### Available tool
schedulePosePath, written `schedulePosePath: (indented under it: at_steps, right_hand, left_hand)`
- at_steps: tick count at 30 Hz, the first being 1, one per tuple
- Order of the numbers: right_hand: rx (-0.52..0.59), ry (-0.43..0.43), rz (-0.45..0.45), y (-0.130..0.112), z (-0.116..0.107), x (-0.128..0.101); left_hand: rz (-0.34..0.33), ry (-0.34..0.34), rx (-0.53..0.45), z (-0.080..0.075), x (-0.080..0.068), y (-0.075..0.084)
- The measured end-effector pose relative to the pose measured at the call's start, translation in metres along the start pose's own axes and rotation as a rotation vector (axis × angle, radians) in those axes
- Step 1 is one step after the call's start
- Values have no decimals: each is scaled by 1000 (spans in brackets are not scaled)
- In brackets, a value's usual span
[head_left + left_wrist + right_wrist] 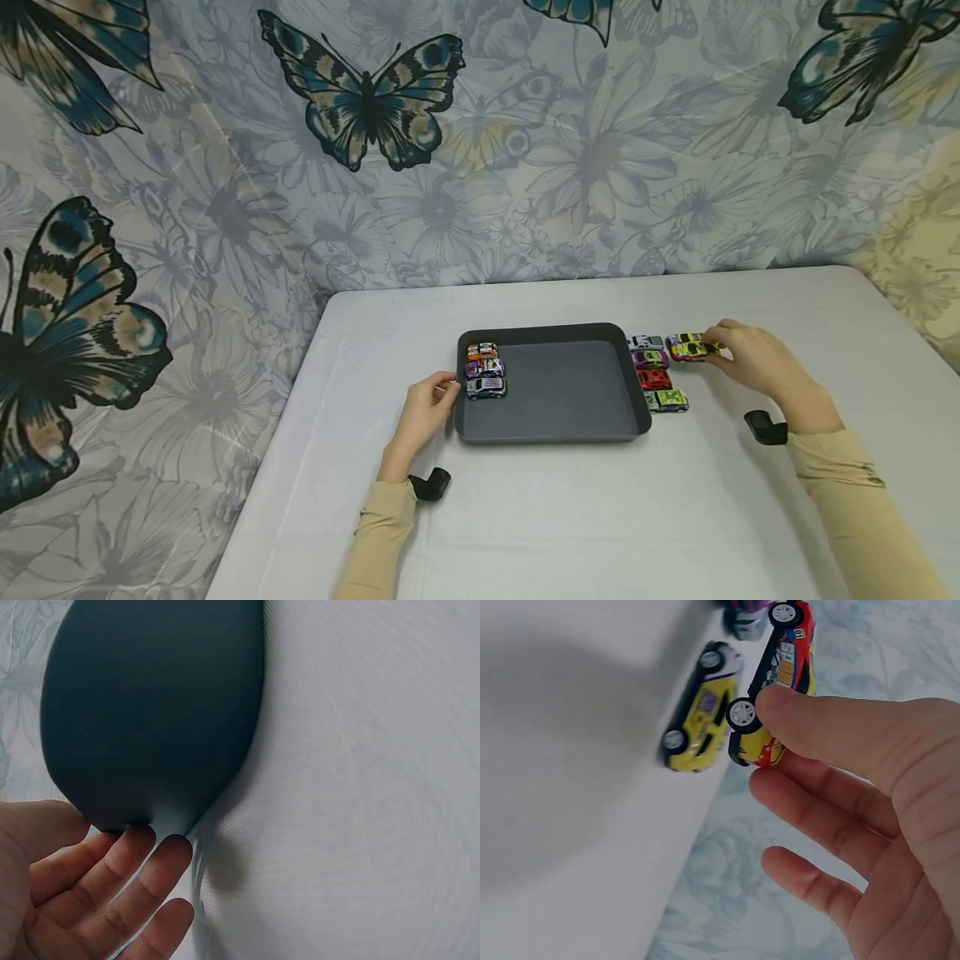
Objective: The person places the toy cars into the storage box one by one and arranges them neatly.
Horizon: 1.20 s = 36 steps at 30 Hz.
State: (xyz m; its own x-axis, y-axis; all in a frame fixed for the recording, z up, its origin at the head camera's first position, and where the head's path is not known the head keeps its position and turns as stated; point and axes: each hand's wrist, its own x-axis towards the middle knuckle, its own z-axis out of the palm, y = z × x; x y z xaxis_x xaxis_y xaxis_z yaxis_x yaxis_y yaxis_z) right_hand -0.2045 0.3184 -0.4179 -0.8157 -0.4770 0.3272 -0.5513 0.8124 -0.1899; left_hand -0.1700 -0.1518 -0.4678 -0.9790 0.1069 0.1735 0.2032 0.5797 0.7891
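Observation:
My left hand [430, 408] holds the left side of a dark grey baking tray [570, 429]. In the left wrist view its thumb is at the rim and its fingertips [169, 859] lie against the outer wall. Right of the tray, my right hand [753, 358] pinches a red and yellow toy car [784, 664] between thumb and fingers. Close beside that car, a yellow toy car [705, 720] stands on the table. Inside the tray, along its left wall, are an orange toy car [482, 351], a purple one [485, 367] and a silver-and-black one [486, 387].
Against the tray's right side stands a column of toy cars: a pale one [646, 342], a purple-green one [650, 359], a red one [655, 380] and a lime one [667, 401]. A white cloth covers the table [570, 517]; butterfly-print fabric [585, 192] hangs behind.

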Motion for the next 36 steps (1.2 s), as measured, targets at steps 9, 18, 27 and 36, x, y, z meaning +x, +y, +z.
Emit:
schedulePosePath:
  at_steps: [9, 18, 27, 36]
  right_hand:
    - [-33, 15, -36, -23, -12, 16]
    - [-32, 36, -105, -46, -15, 30]
    - [-38, -21, -144, -67, -11, 46]
    - [-54, -63, -187, -85, -1, 59]
  left_hand:
    - [-16, 2, 3, 0, 1, -1]
    - [-10, 2, 9, 0, 1, 0]
    - [-12, -1, 4, -1, 0, 1]
    - [-18, -9, -2, -3, 0, 2]
